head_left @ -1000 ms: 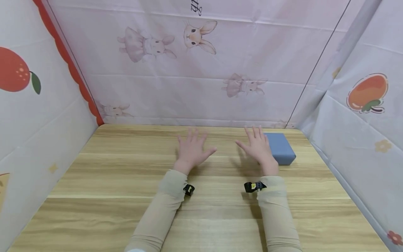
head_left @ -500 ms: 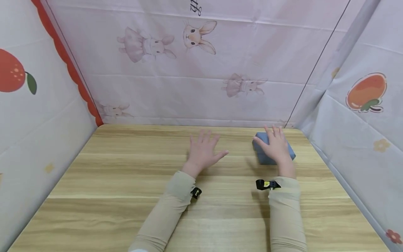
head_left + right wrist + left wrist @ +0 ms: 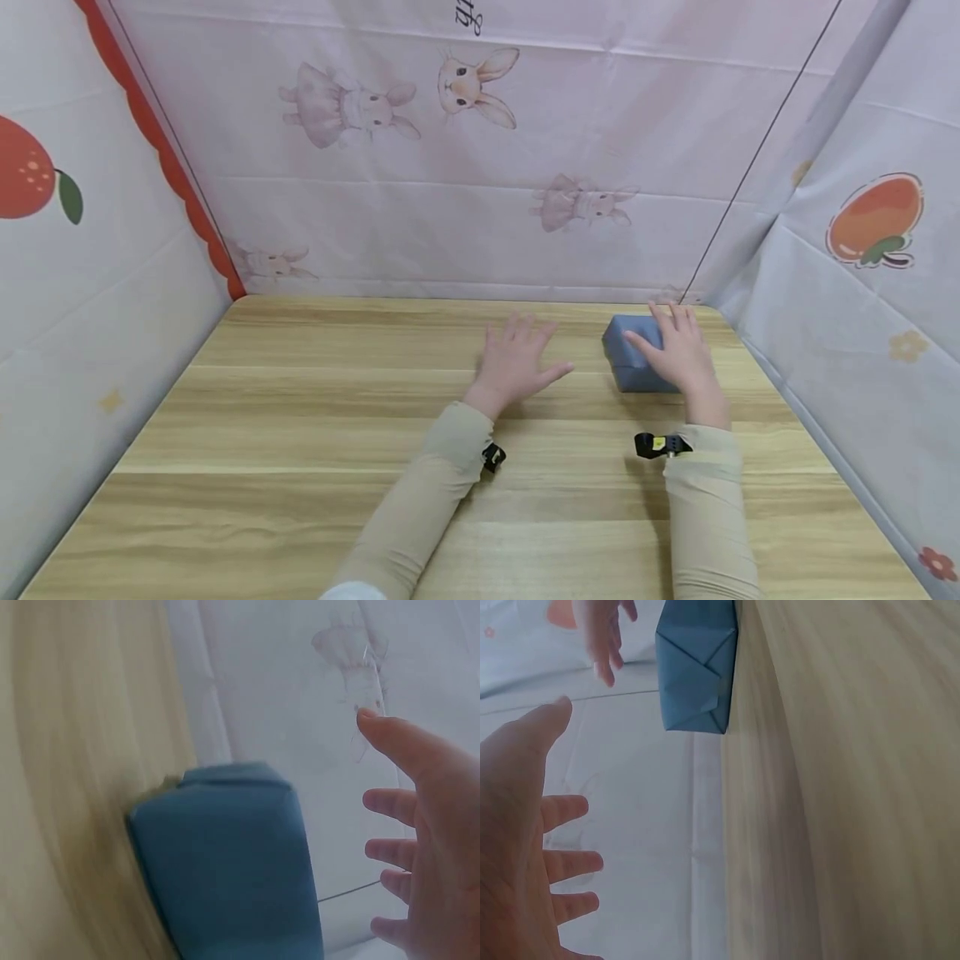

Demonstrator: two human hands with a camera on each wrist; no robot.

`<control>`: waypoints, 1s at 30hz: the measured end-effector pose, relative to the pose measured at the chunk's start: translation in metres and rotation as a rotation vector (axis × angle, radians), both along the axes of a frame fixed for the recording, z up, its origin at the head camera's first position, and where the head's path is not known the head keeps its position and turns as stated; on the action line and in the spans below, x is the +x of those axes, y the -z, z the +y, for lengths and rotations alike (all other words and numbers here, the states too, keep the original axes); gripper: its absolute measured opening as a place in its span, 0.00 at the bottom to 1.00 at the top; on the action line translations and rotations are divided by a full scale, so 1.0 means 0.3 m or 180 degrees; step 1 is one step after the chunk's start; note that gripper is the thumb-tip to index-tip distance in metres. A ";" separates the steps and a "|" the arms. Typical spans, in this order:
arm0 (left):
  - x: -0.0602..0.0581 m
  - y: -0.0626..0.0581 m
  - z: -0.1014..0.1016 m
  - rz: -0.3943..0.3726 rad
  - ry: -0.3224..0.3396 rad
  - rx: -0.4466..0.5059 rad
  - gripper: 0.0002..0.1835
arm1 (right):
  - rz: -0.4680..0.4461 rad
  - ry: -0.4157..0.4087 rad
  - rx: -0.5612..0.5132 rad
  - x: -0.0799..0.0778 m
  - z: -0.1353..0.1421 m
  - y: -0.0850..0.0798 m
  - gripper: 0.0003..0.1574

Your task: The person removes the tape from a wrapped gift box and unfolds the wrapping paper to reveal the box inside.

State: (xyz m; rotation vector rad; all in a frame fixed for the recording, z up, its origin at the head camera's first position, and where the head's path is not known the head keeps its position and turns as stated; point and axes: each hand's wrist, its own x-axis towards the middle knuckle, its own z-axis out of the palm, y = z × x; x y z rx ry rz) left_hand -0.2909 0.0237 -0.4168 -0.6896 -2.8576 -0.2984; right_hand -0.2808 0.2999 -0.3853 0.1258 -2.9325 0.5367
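A blue paper-wrapped box (image 3: 633, 354) lies at the far right of the wooden table; the left wrist view shows the folded end of the box (image 3: 694, 682). Over its right part hangs my right hand (image 3: 682, 354), fingers spread, hiding that side in the head view. In the right wrist view a gap shows between the box (image 3: 232, 870) and the right hand (image 3: 442, 840). My left hand (image 3: 513, 367) hovers above the table, left of the box, with fingers and thumb spread and nothing held. The left hand (image 3: 517, 825) is apart from the box in its wrist view.
The wooden table (image 3: 300, 433) ends at a pink rabbit-print sheet (image 3: 412, 217) behind. White fruit-print sheets hang on the left (image 3: 67, 292) and the right (image 3: 840, 317). A small black camera (image 3: 660, 445) is strapped at the right wrist, another camera (image 3: 492, 457) at the left.
Both hands have moved right. The right hand has passed from the box's left side to over its right part, and the left hand has come nearer the box. The box stays in place.
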 end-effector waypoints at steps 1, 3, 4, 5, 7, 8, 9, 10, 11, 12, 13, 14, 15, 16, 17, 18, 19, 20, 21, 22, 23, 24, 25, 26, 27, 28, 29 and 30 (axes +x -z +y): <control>-0.001 0.000 0.008 -0.0012 0.0017 0.0005 0.43 | 0.0007 0.0002 0.0019 0.000 0.012 0.004 0.53; -0.001 0.000 0.024 -0.0051 0.0041 0.0019 0.43 | -0.0001 0.0016 0.0050 0.004 0.036 0.013 0.54; -0.001 0.000 0.031 -0.0061 0.0041 -0.0002 0.43 | -0.0002 0.0026 0.0062 0.006 0.049 0.018 0.54; 0.000 -0.001 0.039 -0.0083 0.0050 0.0006 0.43 | -0.0011 0.0034 0.0070 0.010 0.062 0.024 0.55; 0.001 -0.001 0.054 -0.0118 0.0068 -0.0011 0.43 | -0.0027 0.0061 0.0077 0.018 0.088 0.035 0.55; 0.001 -0.002 0.062 -0.0141 0.0078 -0.0019 0.43 | -0.0033 0.0072 0.0084 0.023 0.101 0.041 0.54; 0.001 -0.003 0.070 -0.0158 0.0091 -0.0024 0.43 | -0.0033 0.0080 0.0097 0.026 0.113 0.047 0.54; 0.000 -0.003 0.079 -0.0185 0.0102 -0.0031 0.43 | -0.0031 0.0081 0.0099 0.031 0.124 0.052 0.53; 0.000 -0.005 0.088 -0.0220 0.0111 -0.0042 0.43 | -0.0036 0.0082 0.0097 0.035 0.135 0.056 0.53; 0.000 -0.007 0.098 -0.0246 0.0122 -0.0053 0.43 | -0.0041 0.0087 0.0089 0.038 0.144 0.061 0.53; 0.000 -0.007 0.108 -0.0270 0.0127 -0.0079 0.43 | -0.0037 0.0080 0.0091 0.041 0.152 0.065 0.52; -0.001 -0.008 0.118 -0.0292 0.0140 -0.0084 0.43 | -0.0044 0.0075 0.0078 0.043 0.160 0.069 0.52; -0.002 -0.008 0.129 -0.0303 0.0151 -0.0095 0.43 | -0.0064 0.0071 0.0065 0.045 0.167 0.073 0.52; -0.003 -0.007 0.140 -0.0307 0.0159 -0.0127 0.43 | -0.0081 0.0072 0.0053 0.047 0.173 0.076 0.52; -0.004 -0.006 0.152 -0.0295 0.0176 -0.0154 0.43 | -0.0100 0.0077 0.0047 0.048 0.179 0.080 0.52; -0.005 -0.005 0.164 -0.0274 0.0198 -0.0169 0.44 | -0.0116 0.0081 0.0050 0.048 0.185 0.083 0.52; -0.007 -0.003 0.177 -0.0268 0.0212 -0.0187 0.44 | -0.0133 0.0082 0.0052 0.048 0.190 0.086 0.52; -0.008 -0.002 0.189 -0.0264 0.0228 -0.0191 0.44 | -0.0152 0.0085 0.0049 0.047 0.195 0.089 0.52; -0.009 -0.001 0.201 -0.0263 0.0239 -0.0208 0.45 | -0.0164 0.0081 0.0054 0.047 0.198 0.090 0.52; -0.010 0.000 0.213 -0.0268 0.0251 -0.0231 0.45 | -0.0175 0.0077 0.0057 0.045 0.202 0.092 0.52; -0.010 0.000 0.225 -0.0288 0.0270 -0.0228 0.45 | -0.0197 0.0073 0.0053 0.045 0.204 0.093 0.53; -0.010 0.002 0.236 -0.0310 0.0279 -0.0248 0.46 | -0.0216 0.0071 0.0044 0.044 0.207 0.094 0.53; -0.011 0.004 0.247 -0.0327 0.0293 -0.0257 0.46 | -0.0245 0.0072 0.0023 0.044 0.209 0.094 0.53; -0.011 0.006 0.257 -0.0331 0.0306 -0.0289 0.46 | -0.0278 0.0076 0.0008 0.044 0.210 0.094 0.53; -0.011 0.008 0.267 -0.0339 0.0315 -0.0320 0.46 | -0.0316 0.0088 -0.0009 0.044 0.211 0.094 0.53; -0.011 0.011 0.276 -0.0338 0.0323 -0.0347 0.46 | -0.0350 0.0103 -0.0027 0.045 0.212 0.094 0.54; -0.012 0.013 0.284 -0.0333 0.0331 -0.0371 0.46 | -0.0382 0.0116 -0.0042 0.045 0.213 0.094 0.54; -0.012 0.015 0.291 -0.0328 0.0337 -0.0405 0.46 | -0.0409 0.0130 -0.0052 0.044 0.214 0.094 0.54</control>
